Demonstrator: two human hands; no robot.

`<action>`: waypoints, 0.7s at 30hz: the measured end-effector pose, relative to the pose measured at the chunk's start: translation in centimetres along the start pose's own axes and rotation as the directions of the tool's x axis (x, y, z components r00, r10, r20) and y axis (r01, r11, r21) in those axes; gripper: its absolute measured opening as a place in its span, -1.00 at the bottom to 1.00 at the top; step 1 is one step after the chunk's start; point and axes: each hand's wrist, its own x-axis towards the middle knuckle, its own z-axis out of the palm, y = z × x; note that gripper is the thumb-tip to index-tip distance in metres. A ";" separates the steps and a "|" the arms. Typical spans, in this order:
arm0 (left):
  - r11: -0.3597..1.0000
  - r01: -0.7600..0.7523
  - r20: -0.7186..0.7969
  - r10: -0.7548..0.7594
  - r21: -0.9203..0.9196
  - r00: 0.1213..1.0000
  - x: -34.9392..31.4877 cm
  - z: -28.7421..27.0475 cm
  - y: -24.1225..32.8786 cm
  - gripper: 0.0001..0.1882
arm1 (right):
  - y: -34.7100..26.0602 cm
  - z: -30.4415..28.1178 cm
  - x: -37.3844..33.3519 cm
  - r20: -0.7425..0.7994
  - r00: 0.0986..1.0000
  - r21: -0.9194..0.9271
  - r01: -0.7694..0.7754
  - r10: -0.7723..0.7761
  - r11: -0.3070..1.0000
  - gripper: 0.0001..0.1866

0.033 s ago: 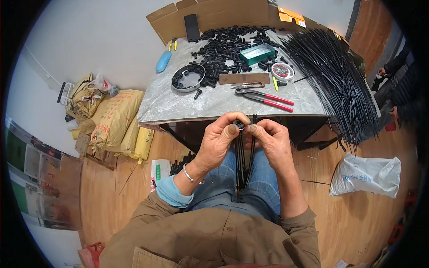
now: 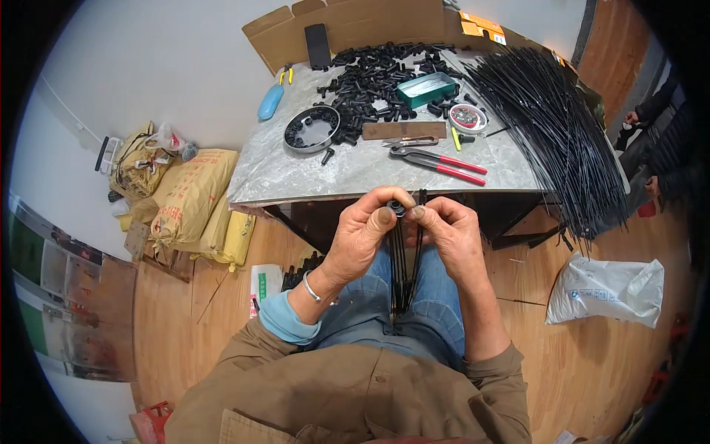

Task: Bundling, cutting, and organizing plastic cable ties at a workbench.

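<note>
Before my chest, close to the table's front edge, my left hand (image 2: 362,229) pinches a small round black fitting (image 2: 397,208) between thumb and forefinger. Thin black rods (image 2: 399,270) hang below it toward my lap, between my knees. My right hand (image 2: 449,231) is closed, its thumb and fingertips touching the fitting's right side. A few rod ends (image 2: 422,195) poke up beside these fingers, seemingly gripped by them. The fingertips partly cover how rods and fitting meet.
The table (image 2: 274,170) carries a heap of black bolt-like parts (image 2: 370,81), a round dish (image 2: 287,140), red-handled pincers (image 2: 451,169), scissors (image 2: 410,141), a green box (image 2: 425,90) and a large rod bundle (image 2: 551,133). Sacks (image 2: 196,192) stand left; a white bag (image 2: 606,291) lies right. Another person (image 2: 665,140) is at far right.
</note>
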 end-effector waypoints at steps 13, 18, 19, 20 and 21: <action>0.998 -0.056 0.102 0.058 -0.026 0.993 0.3 -0.5 -0.4 -0.56 | 0.2 -1.0 0.3 0.062 0.997 0.045 -0.054 0.051 0.998 -0.81; 0.999 -0.031 0.099 0.034 -0.029 0.995 0.4 -0.5 -0.4 -0.57 | 0.0 -0.9 0.0 0.050 0.997 0.024 -0.063 0.062 0.998 -0.81; 0.999 -0.025 0.104 0.029 -0.037 0.994 0.4 -0.4 -0.3 -0.57 | -0.1 -0.9 0.0 0.045 0.998 0.022 -0.054 0.053 0.998 -0.81; 0.999 -0.021 0.107 0.026 -0.045 0.994 0.4 -0.4 -0.1 -0.58 | -0.1 -0.8 0.0 0.043 0.998 0.020 -0.047 0.046 0.999 -0.81; 0.999 -0.024 0.105 0.028 -0.045 0.994 0.4 -0.4 -0.2 -0.58 | 0.0 -0.7 0.0 0.046 0.998 0.018 -0.047 0.046 0.999 -0.81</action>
